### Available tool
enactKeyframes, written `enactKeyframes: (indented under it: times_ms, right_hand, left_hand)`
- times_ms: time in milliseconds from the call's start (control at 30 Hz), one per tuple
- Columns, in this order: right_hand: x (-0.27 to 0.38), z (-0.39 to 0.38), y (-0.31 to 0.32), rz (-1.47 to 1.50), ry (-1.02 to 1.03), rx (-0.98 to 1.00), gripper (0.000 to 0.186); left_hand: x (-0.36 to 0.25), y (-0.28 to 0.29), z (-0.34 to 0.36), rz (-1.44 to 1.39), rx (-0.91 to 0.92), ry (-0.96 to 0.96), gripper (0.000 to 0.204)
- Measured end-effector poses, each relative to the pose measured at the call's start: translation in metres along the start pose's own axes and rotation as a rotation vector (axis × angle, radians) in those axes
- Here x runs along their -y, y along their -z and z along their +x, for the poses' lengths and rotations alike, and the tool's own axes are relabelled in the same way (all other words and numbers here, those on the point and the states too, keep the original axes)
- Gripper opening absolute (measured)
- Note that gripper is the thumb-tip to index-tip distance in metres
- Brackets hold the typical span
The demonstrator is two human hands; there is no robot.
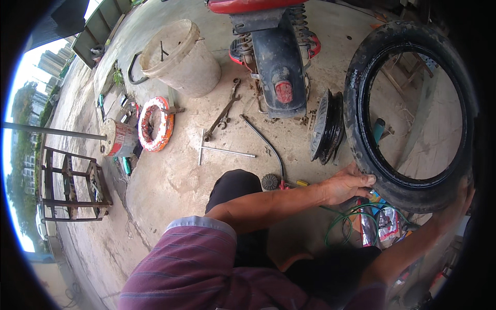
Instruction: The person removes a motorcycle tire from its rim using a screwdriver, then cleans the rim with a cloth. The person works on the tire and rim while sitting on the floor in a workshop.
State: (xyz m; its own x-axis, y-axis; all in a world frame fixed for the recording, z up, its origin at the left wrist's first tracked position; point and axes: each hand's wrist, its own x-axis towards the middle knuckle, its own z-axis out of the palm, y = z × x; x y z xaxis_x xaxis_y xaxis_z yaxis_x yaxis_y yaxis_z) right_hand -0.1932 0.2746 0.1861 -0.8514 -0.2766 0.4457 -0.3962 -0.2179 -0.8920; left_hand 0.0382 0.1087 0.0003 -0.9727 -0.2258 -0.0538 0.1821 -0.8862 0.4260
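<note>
In the head view, we hold a large black rubber tyre [361,57] upright off the concrete floor [170,181], at the right of the picture. Our left hand [347,185] clasps its lower left rim, fingers curled over the tread and thumb toward the inner bead. Our right hand [462,199] grips the tyre's lower right edge; it sits close to the dark rim of the picture, so we cannot tell how the fingers close, only that they press the rubber.

Just beside the tyre, to its left, a black spoked wheel rim [326,126] stands on edge. Behind it rises the dark rear mudguard of a red motorbike [276,62], with its red tail reflector. A pair of long metal spanners [222,114] lies crossed on the floor, near a T-shaped steel wrench [219,150] and a thin black hose [266,142]. Farther left we see a dirty white plastic bucket [181,59], an orange and white coiled ring [155,124] and a rusty metal rack [72,183]. Below the tyre, a loose green wire [346,219] loops over coloured packets [380,225].
</note>
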Motion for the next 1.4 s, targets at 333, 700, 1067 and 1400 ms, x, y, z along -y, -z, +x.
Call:
enactKeyframes:
  times_ms: [333,700,1067,1400]
  right_hand:
    - [-0.02,-0.031,0.015,-0.085,0.184,-0.185,0.063]
    - [-0.026,-0.054,-0.033,0.573,0.342,0.349,0.056]
    - [-0.022,-0.067,-0.137,1.107,0.117,0.998,0.051]
    - [-0.024,-0.13,-0.185,0.717,-0.066,1.094,0.057]
  left_hand:
    - [-0.02,-0.027,-0.048,0.001,-0.272,-0.06,0.058]
    - [-0.055,-0.068,-0.179,-0.093,-0.706,-0.191,0.035]
    - [-0.058,-0.124,-0.319,-0.187,-1.157,-0.375,0.059]
    - [-0.143,-0.126,-0.495,0.267,-1.423,-0.894,0.043]
